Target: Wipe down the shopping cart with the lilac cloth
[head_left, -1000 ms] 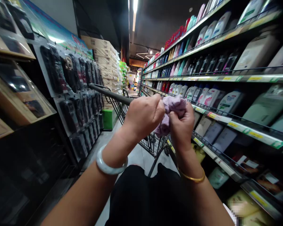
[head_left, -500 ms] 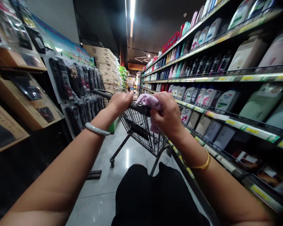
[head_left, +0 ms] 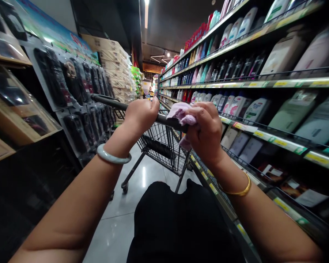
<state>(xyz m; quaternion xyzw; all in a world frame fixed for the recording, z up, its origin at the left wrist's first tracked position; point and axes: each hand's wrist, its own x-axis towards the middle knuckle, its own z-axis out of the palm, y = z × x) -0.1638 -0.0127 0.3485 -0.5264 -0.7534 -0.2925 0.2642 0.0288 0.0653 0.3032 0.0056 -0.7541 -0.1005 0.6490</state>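
Observation:
A black wire shopping cart (head_left: 164, 146) stands in front of me, its dark handlebar (head_left: 109, 102) slanting from upper left down to the right. My left hand (head_left: 142, 115) is wrapped round the middle of the bar, with a pale bangle on the wrist. Near the bar's right end, my right hand (head_left: 205, 128) is closed on a light purple cloth (head_left: 179, 110). The cloth lies over the bar, and a piece of it hangs below. A gold bangle circles my right wrist.
Shelves of bottles (head_left: 259, 109) run along the right, close to the cart. Packaged dark goods (head_left: 76, 78) hang on the left beside boxes (head_left: 24, 113). Stacked packs (head_left: 112, 65) stand farther ahead. The shiny floor (head_left: 112, 233) shows below.
My right hand and the cloth have shifted right along the bar. The handlebar's left end appears farther left, and the shelves and hanging goods have shifted in view.

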